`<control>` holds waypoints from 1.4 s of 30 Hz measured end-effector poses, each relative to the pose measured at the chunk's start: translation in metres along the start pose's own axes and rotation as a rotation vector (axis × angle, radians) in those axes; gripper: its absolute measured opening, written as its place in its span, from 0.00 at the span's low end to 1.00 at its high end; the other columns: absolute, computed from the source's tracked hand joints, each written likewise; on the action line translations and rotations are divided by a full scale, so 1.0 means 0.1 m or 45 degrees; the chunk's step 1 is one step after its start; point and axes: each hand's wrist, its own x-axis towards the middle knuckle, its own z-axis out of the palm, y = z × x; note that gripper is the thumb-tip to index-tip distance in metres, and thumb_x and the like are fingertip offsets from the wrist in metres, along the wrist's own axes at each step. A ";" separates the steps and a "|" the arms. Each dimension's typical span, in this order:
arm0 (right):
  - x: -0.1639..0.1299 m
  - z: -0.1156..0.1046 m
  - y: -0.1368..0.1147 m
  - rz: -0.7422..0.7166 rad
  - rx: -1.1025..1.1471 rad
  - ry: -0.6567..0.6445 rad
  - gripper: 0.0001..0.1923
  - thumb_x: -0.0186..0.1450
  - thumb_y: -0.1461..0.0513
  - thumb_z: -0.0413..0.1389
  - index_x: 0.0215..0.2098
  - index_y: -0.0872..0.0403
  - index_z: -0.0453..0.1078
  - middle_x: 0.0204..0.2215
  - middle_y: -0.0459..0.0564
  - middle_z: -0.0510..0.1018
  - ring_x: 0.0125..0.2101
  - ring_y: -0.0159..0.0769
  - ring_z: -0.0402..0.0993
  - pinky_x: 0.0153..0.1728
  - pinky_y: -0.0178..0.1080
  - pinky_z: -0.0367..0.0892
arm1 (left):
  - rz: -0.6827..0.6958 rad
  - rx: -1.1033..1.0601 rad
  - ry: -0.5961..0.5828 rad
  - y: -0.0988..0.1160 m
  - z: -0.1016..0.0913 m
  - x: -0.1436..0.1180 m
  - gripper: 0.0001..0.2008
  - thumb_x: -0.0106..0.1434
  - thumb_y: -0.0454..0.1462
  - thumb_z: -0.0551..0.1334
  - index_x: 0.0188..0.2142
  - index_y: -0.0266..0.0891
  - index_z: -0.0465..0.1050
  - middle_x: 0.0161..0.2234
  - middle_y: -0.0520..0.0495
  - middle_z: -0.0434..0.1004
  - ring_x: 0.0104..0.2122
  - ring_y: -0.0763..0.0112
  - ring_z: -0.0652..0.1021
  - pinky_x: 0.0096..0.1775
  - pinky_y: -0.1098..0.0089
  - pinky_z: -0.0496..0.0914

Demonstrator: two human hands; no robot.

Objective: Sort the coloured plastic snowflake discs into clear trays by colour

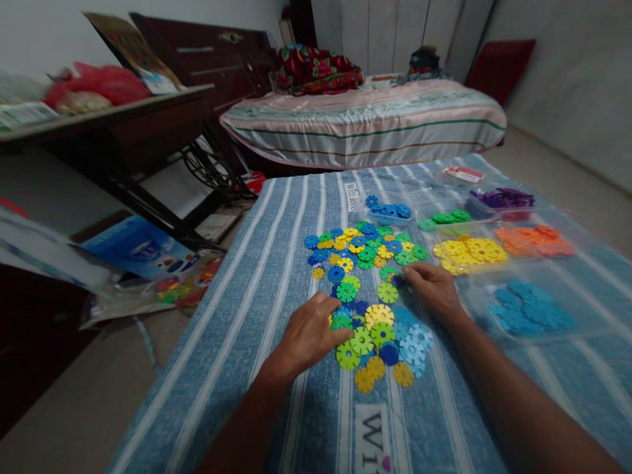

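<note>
Plastic discs [368,289] under left hand [309,332] and right hand [432,289].

Loose discs [368,283] lie on the cloth [276,276]; sorted trays [494,253] to their right; bed [365,122] behind; sewing table [113,125] left.

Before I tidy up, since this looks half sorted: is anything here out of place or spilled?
Yes. A mixed-colour heap of snowflake discs lies loose on the striped cloth under both hands, while sorted piles sit apart: yellow discs, orange discs. Off the cloth's left edge, a plastic bag lies on the floor.
</note>
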 end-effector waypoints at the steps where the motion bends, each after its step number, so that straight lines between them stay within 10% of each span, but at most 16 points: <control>1: 0.00 0.00 0.00 0.001 -0.003 0.001 0.19 0.59 0.47 0.59 0.26 0.54 0.77 0.22 0.48 0.78 0.25 0.37 0.73 0.29 0.39 0.66 | 0.005 0.015 -0.007 0.00 0.02 -0.02 0.14 0.56 0.43 0.67 0.41 0.41 0.76 0.38 0.49 0.72 0.37 0.66 0.75 0.40 0.68 0.68; 21: -0.03 0.01 0.00 0.006 -0.082 0.081 0.21 0.57 0.46 0.59 0.24 0.54 0.76 0.21 0.48 0.78 0.26 0.38 0.73 0.30 0.39 0.67 | -0.133 -0.857 0.450 -0.31 0.23 0.03 0.11 0.52 0.40 0.63 0.35 0.39 0.76 0.27 0.53 0.76 0.29 0.71 0.76 0.33 0.73 0.71; 29: -0.04 0.03 -0.23 -0.127 -0.706 -0.134 0.13 0.61 0.54 0.54 0.31 0.53 0.77 0.27 0.49 0.79 0.29 0.38 0.74 0.31 0.38 0.63 | -0.235 -0.819 0.754 -0.55 0.34 0.19 0.14 0.53 0.42 0.60 0.37 0.40 0.77 0.30 0.50 0.80 0.29 0.69 0.78 0.35 0.70 0.72; 36: -0.52 0.50 -0.76 -0.679 -1.047 -0.533 0.07 0.66 0.59 0.57 0.38 0.51 0.76 0.39 0.53 0.78 0.43 0.40 0.72 0.43 0.39 0.63 | -0.188 -0.631 0.777 -0.57 0.41 0.20 0.12 0.57 0.39 0.59 0.38 0.41 0.77 0.33 0.49 0.82 0.31 0.69 0.79 0.35 0.71 0.72; 42: -0.74 0.83 -0.78 -0.660 -1.221 -0.578 0.05 0.63 0.59 0.61 0.37 0.51 0.75 0.40 0.53 0.78 0.45 0.44 0.70 0.45 0.42 0.63 | -0.219 -0.572 0.753 -0.57 0.42 0.21 0.11 0.59 0.38 0.59 0.39 0.42 0.77 0.34 0.49 0.82 0.32 0.69 0.80 0.35 0.72 0.72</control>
